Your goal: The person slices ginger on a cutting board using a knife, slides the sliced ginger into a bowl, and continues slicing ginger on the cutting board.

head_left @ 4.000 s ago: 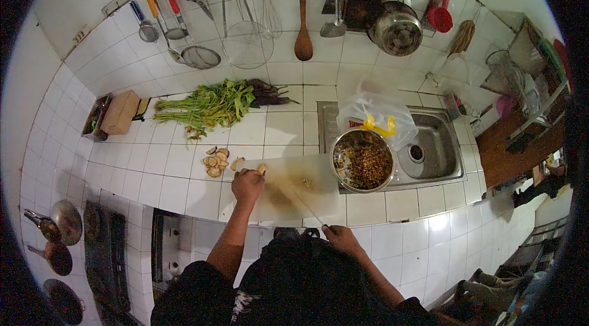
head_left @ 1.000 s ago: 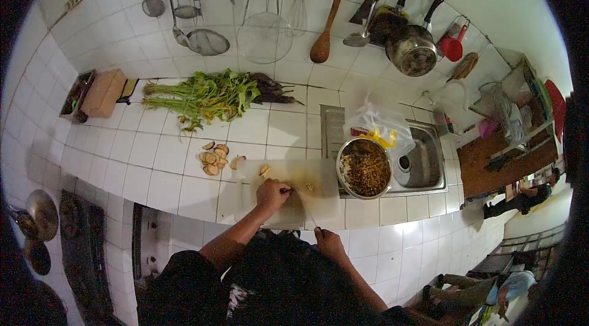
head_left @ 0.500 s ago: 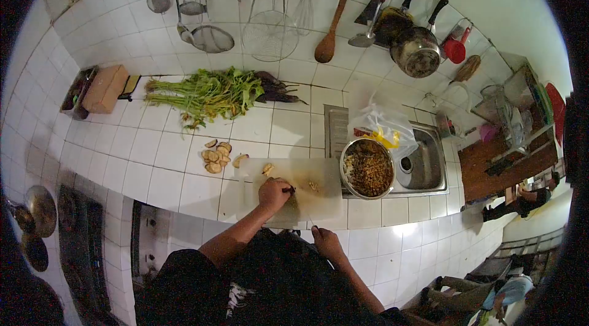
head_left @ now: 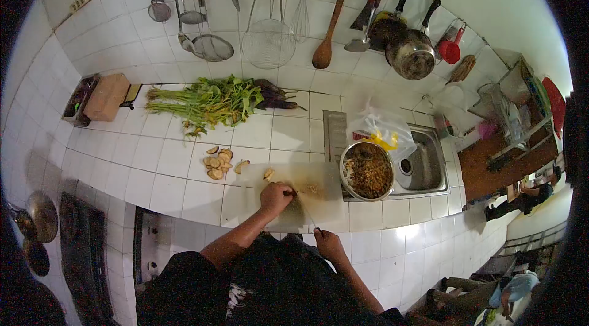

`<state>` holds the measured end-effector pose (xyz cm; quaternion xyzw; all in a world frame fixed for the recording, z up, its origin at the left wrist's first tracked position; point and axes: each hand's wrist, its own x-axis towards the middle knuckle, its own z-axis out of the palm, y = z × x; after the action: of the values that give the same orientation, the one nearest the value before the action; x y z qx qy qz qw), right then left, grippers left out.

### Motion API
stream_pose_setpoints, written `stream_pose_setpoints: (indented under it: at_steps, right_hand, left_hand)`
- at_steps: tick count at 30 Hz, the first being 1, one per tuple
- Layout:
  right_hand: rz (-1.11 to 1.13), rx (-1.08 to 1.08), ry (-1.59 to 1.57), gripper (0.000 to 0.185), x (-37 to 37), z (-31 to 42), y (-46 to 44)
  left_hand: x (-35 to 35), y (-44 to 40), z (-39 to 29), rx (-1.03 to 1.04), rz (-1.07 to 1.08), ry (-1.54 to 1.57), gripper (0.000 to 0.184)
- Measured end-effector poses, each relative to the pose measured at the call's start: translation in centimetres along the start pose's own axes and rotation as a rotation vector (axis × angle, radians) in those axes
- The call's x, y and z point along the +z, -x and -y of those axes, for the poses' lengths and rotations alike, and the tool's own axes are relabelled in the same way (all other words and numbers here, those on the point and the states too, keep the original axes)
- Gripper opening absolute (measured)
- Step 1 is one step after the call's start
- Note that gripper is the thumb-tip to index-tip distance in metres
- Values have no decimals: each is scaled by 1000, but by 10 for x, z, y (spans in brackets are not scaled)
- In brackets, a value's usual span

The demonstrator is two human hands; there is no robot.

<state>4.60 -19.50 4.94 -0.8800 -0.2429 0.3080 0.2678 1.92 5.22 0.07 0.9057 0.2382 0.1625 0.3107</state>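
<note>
My left hand is closed over the translucent cutting board, pinching a small dark piece, apparently eggplant, mostly covered by the fingers. Near the counter's front edge, my right hand grips a knife whose thin blade points up-left over the board, its tip close to the left fingers. Small pale bits lie on the board to the right of the blade. A cut pale piece rests by the board's far edge. Eggplant slices are heaped on the tiles beyond the board's left corner.
Right of the board a steel bowl of brown chopped food stands against the sink, beside a plastic bag. Leafy greens and dark eggplants lie at the back. Utensils and pans hang above. Other people appear at far right.
The knife blade has come up onto the board beside my left fingers. My left hand has shifted slightly right, and the view has tilted a little.
</note>
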Motion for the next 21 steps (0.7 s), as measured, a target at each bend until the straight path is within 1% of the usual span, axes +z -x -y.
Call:
stream_pose_setpoints:
  at_steps: [2,5,8,10,12,14,16,18,20,21]
  right_hand:
    - [-1,102,-15,57,-7,9,9]
    - [9,115,-28,57,-8,9,11]
    - [13,75,-81,57,-11,11,17]
    - [2,78,-84,57,-7,10,17]
    - [-10,84,-87,56,-3,7,17]
    - [-34,-5,-65,56,3,0,12]
    - [-18,8,-73,56,6,-3,3]
    - [0,21,-79,56,1,2,0]
    - [28,22,12,63,-8,13,-2]
    - [26,18,13,63,-7,11,-2]
  left_hand:
    - [0,-4,0,-14,29,11,15]
    - [7,-5,7,1,24,-5,16]
    - [4,-5,5,-24,83,-2,15]
    - [8,-3,9,21,3,38,15]
    - [10,-3,9,10,16,32,15]
    - [9,-3,8,0,31,29,15]
    - [10,-2,8,38,-14,17,16]
    - [0,-2,0,19,17,40,15]
    - [0,-3,1,0,37,60,15]
    - [3,-5,4,-12,54,35,15]
